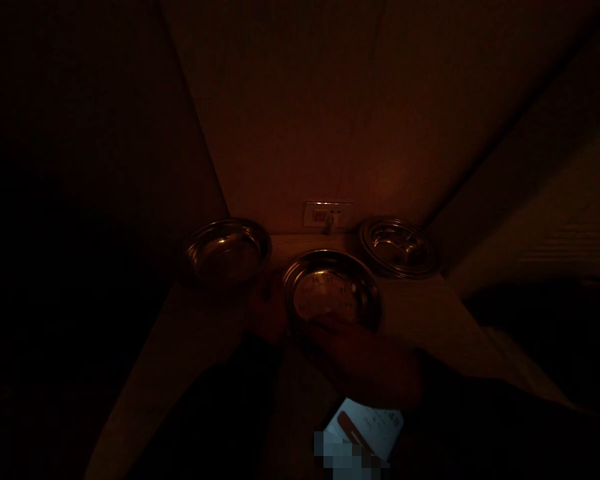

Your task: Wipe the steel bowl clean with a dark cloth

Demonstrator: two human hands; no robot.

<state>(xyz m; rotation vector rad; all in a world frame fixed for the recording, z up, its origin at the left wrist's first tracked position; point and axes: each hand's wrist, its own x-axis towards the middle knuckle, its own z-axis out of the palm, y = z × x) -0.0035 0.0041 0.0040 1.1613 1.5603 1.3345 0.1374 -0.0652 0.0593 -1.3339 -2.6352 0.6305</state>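
Note:
In dim light, a round shiny metal bowl [325, 293] sits at the middle of the wooden table, a ring of small marks on its inner base. My right hand [355, 357] reaches over the near rim, its fingers curled onto the bowl. Against the bowl's left side is my left hand [267, 310]; darkness hides how its fingers lie. A second metal bowl [227, 257] stands at the back left. At the back right is a stack of metal plates or shallow dishes [400, 247], the top one with divided hollows.
A phone with a lit screen [375, 427] lies near the table's front, partly beneath my right forearm. Behind the bowls, a wall socket [327, 215] with something plugged in sits low on the wall. The wooden tabletop [420, 307] has a right edge beside a dark area.

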